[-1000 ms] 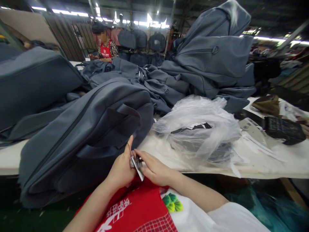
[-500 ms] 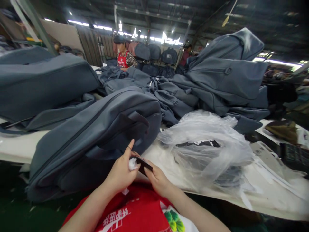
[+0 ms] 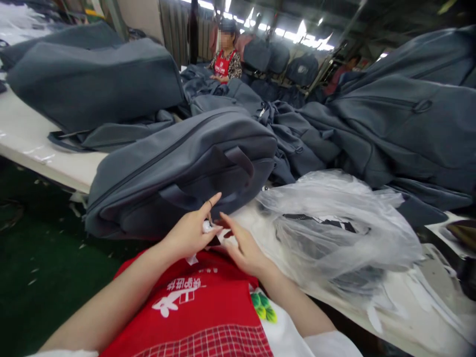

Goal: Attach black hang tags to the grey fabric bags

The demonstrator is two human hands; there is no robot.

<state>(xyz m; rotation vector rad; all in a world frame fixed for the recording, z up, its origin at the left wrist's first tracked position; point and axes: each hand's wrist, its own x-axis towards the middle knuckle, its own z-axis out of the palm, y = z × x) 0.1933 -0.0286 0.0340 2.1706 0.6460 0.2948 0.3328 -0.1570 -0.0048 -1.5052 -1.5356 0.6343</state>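
My left hand (image 3: 192, 229) pinches a small black piece (image 3: 214, 241) and a crumpled white scrap (image 3: 207, 226), its index finger stretched toward the bag. Close on the right, my right hand (image 3: 243, 245) has its thumb and fingers apart near the black piece; whether it touches it is unclear. Just beyond both hands a blue-grey bag (image 3: 186, 158) with strap handles lies on the white table (image 3: 82, 166).
A clear plastic bag (image 3: 334, 248) with black and white pieces inside lies at the right. Blue-grey bags (image 3: 96, 84) are piled left, behind and at the far right (image 3: 420, 129). A person (image 3: 225, 62) in a red apron stands across the table.
The view has shifted left and down. My right hand's fingers have opened from the black piece, which both hands held before. My left hand still grips it.
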